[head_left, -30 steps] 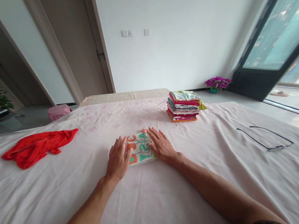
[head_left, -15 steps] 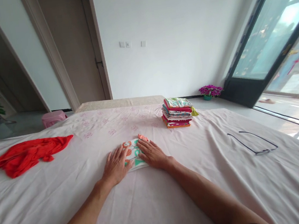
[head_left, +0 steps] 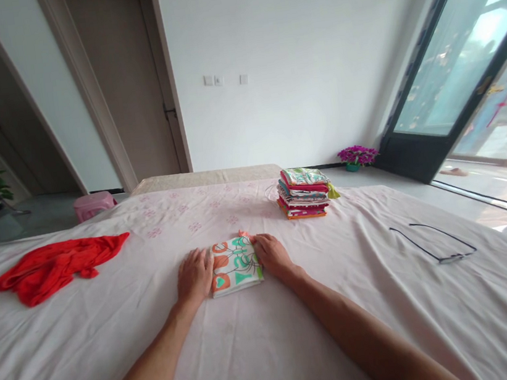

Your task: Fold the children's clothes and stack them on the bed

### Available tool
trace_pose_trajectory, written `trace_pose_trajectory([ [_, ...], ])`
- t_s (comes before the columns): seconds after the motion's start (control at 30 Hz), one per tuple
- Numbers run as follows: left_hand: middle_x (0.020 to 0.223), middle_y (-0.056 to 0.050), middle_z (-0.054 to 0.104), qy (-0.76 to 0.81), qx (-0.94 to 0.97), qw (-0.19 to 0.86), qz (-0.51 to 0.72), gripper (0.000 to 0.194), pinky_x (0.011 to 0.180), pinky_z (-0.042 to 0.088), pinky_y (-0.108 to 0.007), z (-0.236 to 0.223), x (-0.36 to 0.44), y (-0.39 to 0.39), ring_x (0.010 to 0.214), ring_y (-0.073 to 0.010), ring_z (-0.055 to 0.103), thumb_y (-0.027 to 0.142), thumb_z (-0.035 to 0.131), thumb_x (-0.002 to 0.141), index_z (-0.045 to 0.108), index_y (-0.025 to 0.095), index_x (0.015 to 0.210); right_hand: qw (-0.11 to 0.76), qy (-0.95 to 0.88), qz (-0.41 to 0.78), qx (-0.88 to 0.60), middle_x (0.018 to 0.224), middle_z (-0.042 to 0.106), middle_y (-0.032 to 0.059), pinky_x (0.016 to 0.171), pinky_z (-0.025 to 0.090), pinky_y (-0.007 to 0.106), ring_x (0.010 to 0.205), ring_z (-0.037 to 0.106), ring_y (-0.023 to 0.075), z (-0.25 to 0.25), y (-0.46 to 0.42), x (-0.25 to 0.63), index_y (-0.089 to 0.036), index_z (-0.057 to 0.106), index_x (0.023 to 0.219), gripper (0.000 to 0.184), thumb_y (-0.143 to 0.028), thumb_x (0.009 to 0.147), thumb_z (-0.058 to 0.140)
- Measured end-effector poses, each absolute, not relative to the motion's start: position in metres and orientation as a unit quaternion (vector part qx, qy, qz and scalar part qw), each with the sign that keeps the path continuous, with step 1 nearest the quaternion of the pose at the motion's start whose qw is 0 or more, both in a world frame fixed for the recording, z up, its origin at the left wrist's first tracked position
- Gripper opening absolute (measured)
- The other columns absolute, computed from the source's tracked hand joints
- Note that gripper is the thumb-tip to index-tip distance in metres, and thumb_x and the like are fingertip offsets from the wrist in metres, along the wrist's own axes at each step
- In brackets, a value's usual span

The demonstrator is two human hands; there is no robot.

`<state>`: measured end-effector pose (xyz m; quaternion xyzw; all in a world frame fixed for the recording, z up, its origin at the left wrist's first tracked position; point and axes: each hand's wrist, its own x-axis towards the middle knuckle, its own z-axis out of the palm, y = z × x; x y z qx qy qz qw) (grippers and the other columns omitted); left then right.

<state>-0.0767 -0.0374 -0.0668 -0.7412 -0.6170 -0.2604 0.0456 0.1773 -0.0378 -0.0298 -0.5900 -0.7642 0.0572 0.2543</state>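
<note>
A folded cloth (head_left: 235,266), white with orange and green print, lies flat on the bed in front of me. A small coral tassel or tie (head_left: 243,234) pokes out at its far edge. My left hand (head_left: 195,274) grips the cloth's left edge, its fingers curled and partly hidden. On the opposite side my right hand (head_left: 273,254) has closed round the right edge, fingertips tucked at the border. Farther off to the right stands a neat stack of folded cloths (head_left: 304,194) in several colours. A crumpled red cloth (head_left: 58,268) lies at the left.
Dark-framed eyeglasses (head_left: 448,248) rest on the pale bedsheet (head_left: 341,290) at the right. Behind the bed are a pink stool (head_left: 95,204) and a pot of purple flowers (head_left: 357,154). A glass door (head_left: 447,65) stands at the far right.
My hands were lying flat on top of the folded cloth. They have moved apart to its left and right edges, uncovering the printed top.
</note>
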Motion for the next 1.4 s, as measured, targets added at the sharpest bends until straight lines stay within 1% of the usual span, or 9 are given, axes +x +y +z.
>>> trace_pose_trajectory([
  [0.13, 0.129, -0.014, 0.065, -0.637, -0.717, 0.037, -0.282, 0.045, 0.107, 0.041, -0.041, -0.063, -0.083, -0.030, 0.124, -0.0237, 0.056, 0.034, 0.029, 0.100, 0.063, 0.015, 0.122, 0.248, -0.746, 0.054, -0.616, 0.113, 0.069, 0.0066, 0.096, 0.039, 0.027, 0.109, 0.057, 0.0177, -0.027, -0.036, 0.180, -0.020, 0.071, 0.112, 0.034, -0.023, 0.100, 0.039],
  [0.33, 0.132, -0.013, 0.062, -0.641, -0.717, 0.038, -0.271, 0.044, 0.109, 0.039, -0.041, -0.062, -0.082, -0.032, 0.128, -0.0252, 0.053, 0.034, 0.033, 0.099, 0.066, 0.016, 0.121, 0.192, -0.768, 0.000, -0.611, 0.091, 0.067, 0.0067, 0.090, 0.038, 0.029, 0.099, 0.056, 0.0182, -0.021, -0.044, 0.176, -0.019, 0.070, 0.086, 0.039, -0.025, 0.103, 0.035],
  [0.5, 0.135, -0.014, 0.060, -0.639, -0.722, 0.034, -0.262, 0.041, 0.111, 0.037, -0.041, -0.060, -0.080, -0.035, 0.130, -0.0247, 0.051, 0.033, 0.038, 0.097, 0.063, 0.015, 0.123, 0.168, -0.747, 0.023, -0.643, 0.105, 0.065, 0.0081, 0.083, 0.042, 0.030, 0.102, 0.058, 0.0209, -0.011, -0.051, 0.168, -0.024, 0.070, 0.101, 0.034, -0.039, 0.100, 0.040],
  [0.63, 0.136, -0.013, 0.059, -0.638, -0.720, 0.045, -0.269, 0.037, 0.111, 0.037, -0.042, -0.061, -0.080, -0.036, 0.131, -0.0243, 0.050, 0.031, 0.041, 0.095, 0.063, 0.018, 0.122, 0.130, -0.734, 0.112, -0.657, 0.111, 0.064, 0.0082, 0.073, 0.044, 0.028, 0.100, 0.062, 0.0226, -0.001, -0.041, 0.168, -0.025, 0.070, 0.102, 0.029, -0.046, 0.090, 0.054],
  [0.73, 0.136, -0.011, 0.060, -0.635, -0.719, 0.047, -0.279, 0.035, 0.110, 0.037, -0.042, -0.064, -0.081, -0.036, 0.131, -0.0242, 0.050, 0.031, 0.043, 0.094, 0.064, 0.021, 0.121, 0.114, -0.730, 0.208, -0.641, 0.094, 0.068, 0.0046, 0.065, 0.044, 0.025, 0.081, 0.065, 0.0178, 0.004, -0.028, 0.168, -0.021, 0.070, 0.088, 0.020, -0.038, 0.080, 0.065],
  [0.83, 0.137, -0.012, 0.059, -0.635, -0.720, 0.040, -0.277, 0.036, 0.111, 0.037, -0.042, -0.065, -0.082, -0.035, 0.132, -0.0245, 0.049, 0.030, 0.043, 0.094, 0.063, 0.020, 0.122, 0.133, -0.678, 0.357, -0.629, 0.069, 0.065, -0.0003, 0.055, 0.045, 0.022, 0.061, 0.061, 0.0135, 0.007, -0.019, 0.165, -0.018, 0.067, 0.081, 0.009, -0.026, 0.076, 0.066],
  [0.97, 0.139, -0.013, 0.058, -0.633, -0.724, 0.033, -0.271, 0.038, 0.111, 0.036, -0.043, -0.065, -0.082, -0.035, 0.133, -0.0251, 0.048, 0.030, 0.042, 0.094, 0.063, 0.019, 0.123, 0.172, -0.570, 0.504, -0.626, 0.061, 0.060, -0.0017, 0.048, 0.048, 0.021, 0.052, 0.056, 0.0109, 0.017, -0.017, 0.157, -0.016, 0.065, 0.077, 0.004, -0.015, 0.076, 0.061],
  [1.23, 0.138, -0.012, 0.059, -0.626, -0.730, 0.047, -0.270, 0.037, 0.111, 0.037, -0.043, -0.069, -0.083, -0.033, 0.132, -0.0252, 0.050, 0.029, 0.043, 0.094, 0.062, 0.020, 0.124, 0.229, -0.467, 0.522, -0.676, 0.065, 0.062, -0.0035, 0.056, 0.055, 0.026, 0.061, 0.063, 0.0135, 0.034, -0.021, 0.149, -0.019, 0.061, 0.102, 0.033, -0.006, 0.072, 0.067],
  [1.4, 0.138, -0.014, 0.059, -0.623, -0.737, 0.048, -0.259, 0.041, 0.112, 0.035, -0.041, -0.069, -0.083, -0.032, 0.132, -0.0246, 0.049, 0.027, 0.041, 0.094, 0.058, 0.015, 0.129, 0.189, -0.461, 0.553, -0.668, 0.056, 0.057, -0.0041, 0.057, 0.057, 0.027, 0.051, 0.055, 0.0101, 0.031, -0.009, 0.146, -0.016, 0.063, 0.080, 0.014, -0.003, 0.074, 0.061],
])
